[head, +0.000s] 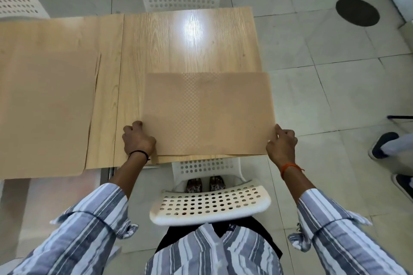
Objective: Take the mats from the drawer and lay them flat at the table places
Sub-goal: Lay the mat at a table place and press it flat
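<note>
A person in a striped shirt stands behind a white chair point(210, 205), the left hand point(138, 139) and right hand point(282, 144) each pinching a near corner of a tan mat point(207, 114) at the wooden table point(178, 44) place in front. The mat lies almost flat, its right edge jutting past the table's side, so this looks like the laying-down step; next it likely needs a nudge left before letting go. Another mat point(44, 114) already lies at the place to the left, and two more chairs stand beyond.
</note>
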{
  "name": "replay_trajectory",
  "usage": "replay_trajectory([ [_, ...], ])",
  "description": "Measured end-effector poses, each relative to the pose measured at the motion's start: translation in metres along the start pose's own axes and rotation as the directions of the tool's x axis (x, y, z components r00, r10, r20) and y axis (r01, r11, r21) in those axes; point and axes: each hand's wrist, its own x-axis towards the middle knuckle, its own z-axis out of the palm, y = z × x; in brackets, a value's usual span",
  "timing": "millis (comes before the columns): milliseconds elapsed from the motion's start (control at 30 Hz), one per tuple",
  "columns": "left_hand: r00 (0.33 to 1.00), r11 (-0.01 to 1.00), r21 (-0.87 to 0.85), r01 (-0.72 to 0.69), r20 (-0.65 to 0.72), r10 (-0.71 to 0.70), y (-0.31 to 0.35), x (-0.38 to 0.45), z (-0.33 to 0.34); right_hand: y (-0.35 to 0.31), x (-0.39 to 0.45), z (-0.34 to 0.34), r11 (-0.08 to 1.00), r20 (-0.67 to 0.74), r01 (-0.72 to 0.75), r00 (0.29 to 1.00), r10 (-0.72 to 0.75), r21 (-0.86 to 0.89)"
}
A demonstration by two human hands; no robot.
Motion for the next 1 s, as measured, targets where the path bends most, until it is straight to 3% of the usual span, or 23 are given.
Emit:
replay_trajectory([
  [267, 1.0, 1.0, 0.013, -0.016, 0.017, 0.016, -0.018, -0.014, 0.0, 0.002, 0.0, 0.004, 0.998, 0.02, 0.052, 0.998, -0.052, -0.027],
  [367, 0.998, 0.993, 0.105, -0.057, 0.027, 0.054, -0.021, -0.021, 0.0, 0.0, 0.0, 0.007, 0.998, 0.041, 0.061, 0.997, -0.063, 0.028],
  [500, 0.964, 0.927, 0.266, -0.263, 0.042, 0.262, -0.018, -0.027, 0.002, 0.0, -0.003, 0.009, 0.992, 0.079, 0.122, 0.99, -0.119, -0.027],
  [600, 0.867, 0.815, 0.307, -0.492, 0.09, 0.49, -0.012, -0.029, 0.009, -0.005, -0.009, 0.017, 0.913, 0.036, 0.303, 0.952, -0.305, -0.273],
  [667, 0.812, 0.756, 0.302, -0.581, 0.139, 0.568, -0.005, -0.033, 0.016, -0.017, -0.017, 0.025, 0.853, 0.064, 0.394, 0.915, -0.397, -0.343],
  [867, 0.81, 0.712, 0.388, -0.586, 0.289, 0.51, 0.001, -0.041, 0.03, -0.057, -0.041, 0.054, 0.712, 0.346, 0.579, 0.813, -0.468, -0.397],
  [1000, 0.824, 0.727, 0.388, -0.566, 0.287, 0.488, 0.001, -0.042, 0.029, -0.055, -0.041, 0.059, 0.712, 0.366, 0.576, 0.813, -0.452, -0.402],
])
